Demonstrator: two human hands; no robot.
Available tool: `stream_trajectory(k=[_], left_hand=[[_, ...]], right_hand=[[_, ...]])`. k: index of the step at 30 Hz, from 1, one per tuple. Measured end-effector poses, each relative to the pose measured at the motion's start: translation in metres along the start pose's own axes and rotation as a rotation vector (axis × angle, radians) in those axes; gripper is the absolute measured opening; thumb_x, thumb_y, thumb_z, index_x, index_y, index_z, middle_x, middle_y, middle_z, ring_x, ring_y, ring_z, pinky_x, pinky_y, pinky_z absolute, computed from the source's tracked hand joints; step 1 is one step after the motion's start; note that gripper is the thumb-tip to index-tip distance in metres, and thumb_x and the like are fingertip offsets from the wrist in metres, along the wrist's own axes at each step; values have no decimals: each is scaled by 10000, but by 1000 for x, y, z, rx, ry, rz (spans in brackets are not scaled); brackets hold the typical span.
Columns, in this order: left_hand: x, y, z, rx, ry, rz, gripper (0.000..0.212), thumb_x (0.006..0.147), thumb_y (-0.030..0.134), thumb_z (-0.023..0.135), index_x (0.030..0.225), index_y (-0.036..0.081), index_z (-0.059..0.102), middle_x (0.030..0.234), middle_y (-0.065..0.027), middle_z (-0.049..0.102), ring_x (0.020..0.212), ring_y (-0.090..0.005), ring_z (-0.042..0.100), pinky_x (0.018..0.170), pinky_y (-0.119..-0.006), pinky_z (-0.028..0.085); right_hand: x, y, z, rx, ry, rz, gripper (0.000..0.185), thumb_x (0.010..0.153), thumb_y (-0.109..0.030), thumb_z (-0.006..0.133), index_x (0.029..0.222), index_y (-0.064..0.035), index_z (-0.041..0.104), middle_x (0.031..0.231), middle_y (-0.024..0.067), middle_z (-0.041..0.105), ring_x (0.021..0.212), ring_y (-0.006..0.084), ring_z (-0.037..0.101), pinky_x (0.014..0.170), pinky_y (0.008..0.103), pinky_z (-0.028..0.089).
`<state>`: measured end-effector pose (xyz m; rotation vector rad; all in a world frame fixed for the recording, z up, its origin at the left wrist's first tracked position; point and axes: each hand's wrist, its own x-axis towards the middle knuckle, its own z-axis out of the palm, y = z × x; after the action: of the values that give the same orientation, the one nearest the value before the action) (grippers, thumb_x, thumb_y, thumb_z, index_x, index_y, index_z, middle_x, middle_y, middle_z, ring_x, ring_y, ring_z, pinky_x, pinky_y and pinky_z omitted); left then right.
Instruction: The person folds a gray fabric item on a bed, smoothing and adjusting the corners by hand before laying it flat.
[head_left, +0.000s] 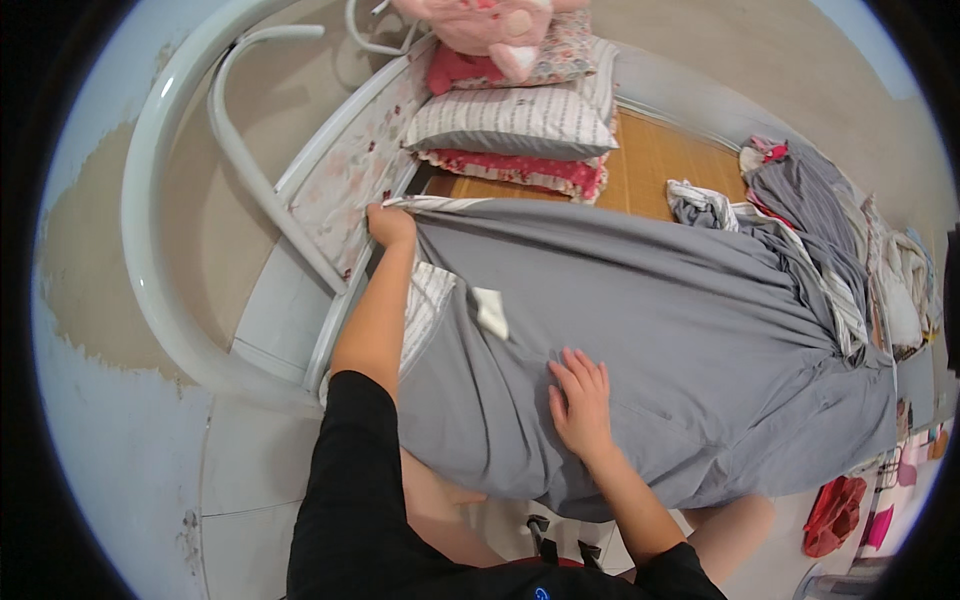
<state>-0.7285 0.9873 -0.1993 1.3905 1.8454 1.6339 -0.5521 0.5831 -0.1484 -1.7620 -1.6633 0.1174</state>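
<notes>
A large grey fabric cover (637, 300) with a striped white border lies spread over the bed in front of me. My left hand (390, 223) grips its far left corner beside the floral headboard (367, 165), and folds run from there to the right. My right hand (581, 405) rests flat on the near part of the cloth with its fingers somewhat apart, holding nothing. Between my hands a small white sock-like cloth (491, 313) lies on the grey surface. A striped white patch (427, 307) shows under my left forearm.
Beyond the cover, stacked pillows (510, 124) and a pink plush toy (487, 26) sit on the wooden bed board (645, 165). Crumpled bedding (810, 195) lies at the right. A curved white metal frame (150, 225) rises at the left. A red bag (834, 517) is on the floor.
</notes>
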Motion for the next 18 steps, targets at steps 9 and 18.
stream_trajectory(k=[9, 18], left_hand=[[-76, 37, -46, 589, -527, 418, 581, 790, 181, 601, 1308, 24, 391, 1449, -243, 222, 1338, -378, 243, 1025, -570, 237], [-231, 98, -126, 54, -1192, 795, 337, 773, 231, 660, 1049, 53, 586, 1013, -110, 591, 991, -280, 522, 1000, -487, 286]], right_hand=[[-7, 18, 6, 63, -124, 100, 347, 815, -105, 584, 1159, -78, 546, 1286, 128, 485, 1211, 306, 424, 1001, 464, 328], [-114, 92, -135, 54, 339, 573, 258, 753, 21, 551, 994, -56, 596, 917, 137, 593, 773, 295, 585, 713, 363, 481]])
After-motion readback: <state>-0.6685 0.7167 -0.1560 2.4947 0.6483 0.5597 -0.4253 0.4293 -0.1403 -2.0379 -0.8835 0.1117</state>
